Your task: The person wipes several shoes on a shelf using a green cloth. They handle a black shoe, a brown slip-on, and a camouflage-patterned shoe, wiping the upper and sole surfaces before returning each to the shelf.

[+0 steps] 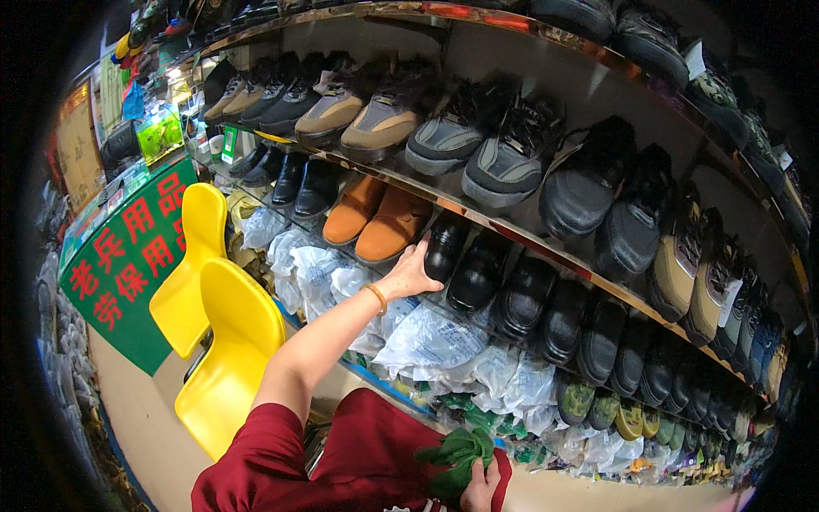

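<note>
My left hand (414, 269), with an orange-brown bangle (377, 299) at the wrist, reaches out to the lower shoe shelf. Its thumb and fingers are spread around the toe of a black leather shoe (445, 249). Just left of these fingers stands a pair of tan-orange leather shoes (387, 230). The matching black shoe (478, 272) sits to the right. Down by my dark red clothing, my right hand (481, 483) holds a bunched green cloth (462, 451).
Above runs a shelf (448, 203) of grey, black and tan work shoes. Plastic-wrapped goods (435, 339) are packed underneath. On the left are two yellow chairs (240, 339) and a green counter (141, 320) bearing red writing. Camouflage shoes (576, 401) stand low on the right.
</note>
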